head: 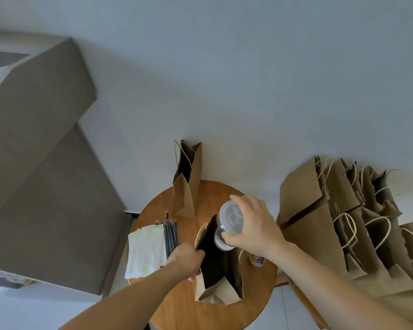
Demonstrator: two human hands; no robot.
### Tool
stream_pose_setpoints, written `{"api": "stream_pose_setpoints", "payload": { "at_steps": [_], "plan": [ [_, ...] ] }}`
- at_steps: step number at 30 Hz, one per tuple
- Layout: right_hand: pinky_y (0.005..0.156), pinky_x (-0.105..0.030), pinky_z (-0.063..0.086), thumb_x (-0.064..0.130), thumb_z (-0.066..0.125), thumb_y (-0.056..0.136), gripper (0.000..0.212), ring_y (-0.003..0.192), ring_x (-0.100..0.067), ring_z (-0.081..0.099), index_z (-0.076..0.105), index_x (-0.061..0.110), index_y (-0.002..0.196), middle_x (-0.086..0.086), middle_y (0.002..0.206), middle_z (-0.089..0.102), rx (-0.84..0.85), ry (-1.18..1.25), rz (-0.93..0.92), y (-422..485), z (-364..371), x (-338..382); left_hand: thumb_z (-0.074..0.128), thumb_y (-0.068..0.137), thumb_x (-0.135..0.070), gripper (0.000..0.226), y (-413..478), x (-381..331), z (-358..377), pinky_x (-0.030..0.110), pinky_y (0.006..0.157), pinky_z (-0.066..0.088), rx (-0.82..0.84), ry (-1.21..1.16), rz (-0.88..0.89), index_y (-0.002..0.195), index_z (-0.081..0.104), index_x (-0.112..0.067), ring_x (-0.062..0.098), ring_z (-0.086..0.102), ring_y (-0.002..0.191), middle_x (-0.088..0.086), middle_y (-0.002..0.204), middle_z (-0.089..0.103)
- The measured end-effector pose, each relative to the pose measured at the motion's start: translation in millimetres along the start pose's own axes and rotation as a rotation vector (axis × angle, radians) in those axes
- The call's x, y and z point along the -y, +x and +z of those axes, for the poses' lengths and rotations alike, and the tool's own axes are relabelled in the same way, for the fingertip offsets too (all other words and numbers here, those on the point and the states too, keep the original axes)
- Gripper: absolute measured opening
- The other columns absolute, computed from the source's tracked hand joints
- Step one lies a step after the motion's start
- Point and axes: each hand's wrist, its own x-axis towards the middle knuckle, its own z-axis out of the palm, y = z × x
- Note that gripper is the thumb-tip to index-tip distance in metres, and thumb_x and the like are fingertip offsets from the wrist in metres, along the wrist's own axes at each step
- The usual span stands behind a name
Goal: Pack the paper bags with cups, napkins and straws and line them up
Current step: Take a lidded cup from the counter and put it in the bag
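left grip [186,260] pinches bag [214,296] rim; right grip [255,225] curled round cup [230,216]

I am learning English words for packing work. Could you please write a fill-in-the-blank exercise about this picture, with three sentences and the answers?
The right hand holds a clear lidded ____ at the mouth of an open paper bag.
The left hand grips the rim of that bag, which stands on a ____ wooden table.
Black straws lie beside the white ____.
Answers: cup; round; napkins.
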Motion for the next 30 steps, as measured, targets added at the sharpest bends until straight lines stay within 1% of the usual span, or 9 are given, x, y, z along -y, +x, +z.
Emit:
{"api": "stream_pose_setpoints", "payload": {
  "at_steps": [3, 6, 8, 12, 16, 21, 25, 27, 30],
  "plan": [
    [0.102, -0.031, 0.046, 0.065, 0.066, 0.070, 0.088, 0.130, -0.013, 0.032, 0.026, 0.039, 0.143, 0.012, 0.144, 0.029, 0.058, -0.125, -0.192, -7, 2, 0, 0.046, 0.100, -0.031, 0.030, 3, 6, 1, 0.032, 0.071, 0.063, 0.002, -0.083, -0.010, 0.092, 0.064, -0.009, 0.015, 0.072, 0.057, 0.002, 0.056, 0.069],
    [0.103, -0.030, 0.040, 0.057, 0.068, 0.070, 0.087, 0.132, -0.015, 0.029, 0.026, 0.036, 0.143, 0.007, 0.145, 0.028, 0.192, -0.220, -0.420, -10, 11, 2, 0.047, 0.100, -0.031, 0.029, 6, 11, 1, 0.028, 0.066, 0.062, 0.010, -0.113, -0.010, 0.092, 0.064, -0.009, 0.015, 0.071, 0.055, 0.001, 0.055, 0.069],
    [0.103, -0.031, 0.039, 0.056, 0.069, 0.070, 0.088, 0.133, -0.016, 0.029, 0.025, 0.035, 0.144, 0.006, 0.146, 0.028, 0.270, -0.245, -0.460, -11, 23, 2, 0.048, 0.099, -0.031, 0.029, 9, 14, 0, 0.028, 0.064, 0.062, 0.019, -0.145, -0.007, 0.093, 0.065, -0.009, 0.015, 0.071, 0.054, 0.002, 0.056, 0.070],
    [0.105, -0.034, 0.040, 0.056, 0.068, 0.071, 0.087, 0.134, -0.019, 0.029, 0.023, 0.037, 0.144, 0.007, 0.146, 0.026, 0.355, -0.196, -0.270, -8, 53, 3, 0.049, 0.097, -0.029, 0.024, 11, 19, 1, 0.027, 0.060, 0.061, 0.039, -0.176, -0.005, 0.095, 0.064, -0.010, 0.017, 0.071, 0.055, 0.004, 0.062, 0.072],
    [0.104, -0.040, 0.041, 0.050, 0.071, 0.075, 0.089, 0.130, -0.028, 0.033, 0.024, 0.027, 0.147, -0.004, 0.144, 0.030, 0.442, -0.275, -0.145, 1, 88, 6, 0.052, 0.096, -0.029, 0.019, 11, 26, 3, 0.024, 0.056, 0.059, 0.047, -0.201, -0.006, 0.097, 0.062, -0.013, 0.015, 0.071, 0.054, 0.001, 0.062, 0.072],
    [0.109, -0.045, 0.040, 0.041, 0.074, 0.078, 0.091, 0.134, -0.034, 0.030, 0.021, 0.024, 0.150, -0.010, 0.145, 0.027, 0.530, -0.239, 0.107, 12, 133, 0, 0.050, 0.094, -0.028, 0.016, 6, 29, 7, 0.032, 0.067, 0.063, 0.055, -0.193, 0.011, 0.102, 0.058, -0.017, 0.015, 0.072, 0.057, 0.001, 0.067, 0.073],
    [0.108, -0.047, 0.040, 0.037, 0.071, 0.079, 0.088, 0.134, -0.035, 0.027, 0.021, 0.024, 0.150, -0.012, 0.149, 0.022, 0.546, -0.230, 0.179, 15, 168, -7, 0.049, 0.094, -0.029, 0.018, 5, 28, 5, 0.037, 0.073, 0.063, 0.060, -0.168, 0.030, 0.108, 0.055, -0.019, 0.015, 0.073, 0.061, 0.003, 0.073, 0.074],
    [0.107, -0.047, 0.040, 0.038, 0.070, 0.079, 0.087, 0.132, -0.033, 0.027, 0.021, 0.025, 0.149, -0.011, 0.148, 0.021, 0.544, -0.219, 0.191, 14, 183, -11, 0.050, 0.095, -0.029, 0.018, 2, 27, 4, 0.036, 0.072, 0.063, 0.051, -0.150, 0.034, 0.111, 0.053, -0.021, 0.014, 0.073, 0.063, 0.004, 0.076, 0.074],
    [0.104, -0.047, 0.041, 0.036, 0.068, 0.081, 0.084, 0.132, -0.033, 0.027, 0.019, 0.027, 0.149, -0.010, 0.148, 0.022, 0.552, -0.245, 0.158, 9, 199, -17, 0.048, 0.097, -0.029, 0.018, -1, 25, 4, 0.034, 0.068, 0.063, 0.024, -0.091, 0.048, 0.114, 0.052, -0.023, 0.014, 0.073, 0.066, 0.003, 0.082, 0.073]
  ]
}}
